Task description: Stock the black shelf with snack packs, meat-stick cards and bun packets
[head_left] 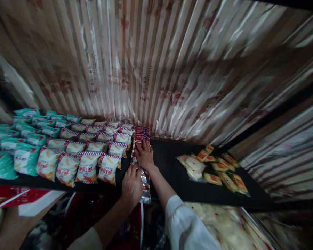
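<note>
A narrow row of small foil packets runs front to back on the black shelf (167, 163). At its far end the packets (142, 134) are red and blue; at the near end a silver foil packet (146, 189) shows. My right hand (145, 157) lies on the row with its fingers stretched out over the red and blue packets. Closer to me, my left hand (132, 185) is bent round the left side of the row, its fingers together against the foil. The thumb side of my left hand is partly hidden.
White snack bags (87, 166) stand in rows left of my hands, with teal bags (26, 158) beyond them. On the right lie yellow packs (219, 166) and a clear bag of pale round pieces (194, 165). Corrugated sheeting (156, 69) rises behind. Below are a red crate (140, 222) and pale bagged goods (224, 222).
</note>
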`<state>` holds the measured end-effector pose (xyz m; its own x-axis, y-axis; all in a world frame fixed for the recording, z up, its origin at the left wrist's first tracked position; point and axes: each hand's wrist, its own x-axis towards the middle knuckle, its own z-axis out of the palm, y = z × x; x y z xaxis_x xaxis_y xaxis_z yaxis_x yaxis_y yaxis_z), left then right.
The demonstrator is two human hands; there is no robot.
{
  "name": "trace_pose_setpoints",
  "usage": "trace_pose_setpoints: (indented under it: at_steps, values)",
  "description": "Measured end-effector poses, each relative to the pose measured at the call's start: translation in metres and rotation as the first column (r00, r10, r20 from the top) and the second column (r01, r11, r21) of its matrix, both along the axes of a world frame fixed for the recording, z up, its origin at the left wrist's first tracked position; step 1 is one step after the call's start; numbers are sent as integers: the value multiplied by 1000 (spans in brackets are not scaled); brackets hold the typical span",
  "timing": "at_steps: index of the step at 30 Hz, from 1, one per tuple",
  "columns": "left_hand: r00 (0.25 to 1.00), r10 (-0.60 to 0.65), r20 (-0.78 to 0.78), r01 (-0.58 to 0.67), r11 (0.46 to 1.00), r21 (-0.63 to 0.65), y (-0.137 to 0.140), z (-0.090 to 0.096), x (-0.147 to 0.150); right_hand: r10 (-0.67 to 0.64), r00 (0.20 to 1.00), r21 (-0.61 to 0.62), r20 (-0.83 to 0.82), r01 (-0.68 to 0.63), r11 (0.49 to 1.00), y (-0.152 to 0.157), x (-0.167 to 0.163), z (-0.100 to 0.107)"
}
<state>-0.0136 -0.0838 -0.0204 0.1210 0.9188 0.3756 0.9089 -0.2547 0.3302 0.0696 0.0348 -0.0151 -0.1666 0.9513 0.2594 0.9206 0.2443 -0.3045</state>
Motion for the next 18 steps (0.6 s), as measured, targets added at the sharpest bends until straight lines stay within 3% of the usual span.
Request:
trace_pose_setpoints:
  at_steps: [6,12,15,18]
  values:
    - [999,-8,34,6,998,62,-8,1,-3,110,963,185,-248,-65,981,-22,-1,4]
    - [975,-130,178,104,983,149,-48,1,-18,174,844,274,-507,-33,961,-91,-1,12]
    - [943,-196,267,164,977,136,-83,-15,-34,227,790,244,-570,-100,964,-142,-6,6]
    - [925,-175,337,181,983,13,-120,-43,-53,282,746,142,-603,-248,958,-192,-15,-13]
